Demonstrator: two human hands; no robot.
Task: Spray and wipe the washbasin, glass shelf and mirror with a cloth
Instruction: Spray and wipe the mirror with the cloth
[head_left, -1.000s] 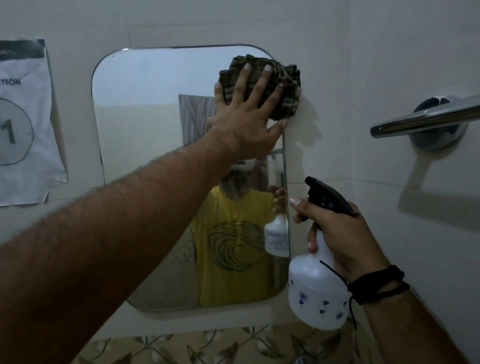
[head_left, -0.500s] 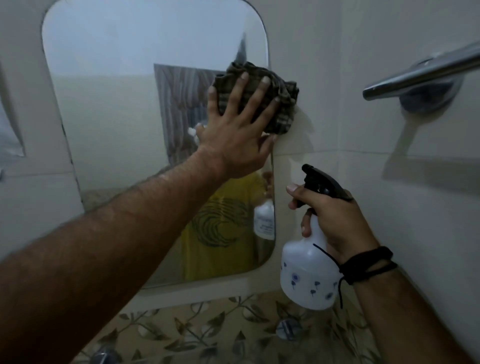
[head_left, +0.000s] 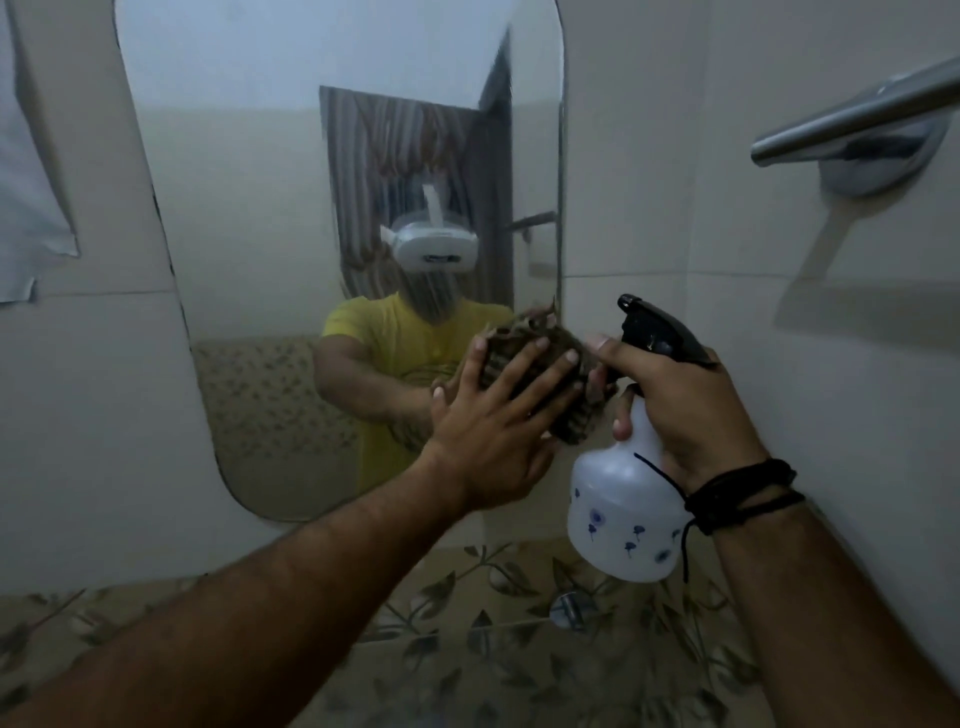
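Pressing against the hazy mirror (head_left: 249, 218), left hand (head_left: 493, 436) flattens a crumpled checked cloth (head_left: 563, 395).

Cloth (head_left: 558, 384) dk plaid; spray bottle (head_left: 623, 514) white w/ blue flowers, black nozzle; wall border (head_left: 467, 649) leaf print.

The mirror (head_left: 291, 249), tall with rounded corners, hangs on the pale tiled wall, its glass looking hazy, perhaps from spray. A dark checked cloth (head_left: 558, 379) is bunched flat against its lower right edge. The white spray bottle (head_left: 623, 514), black-triggered with small blue flowers, is upright just beside it.
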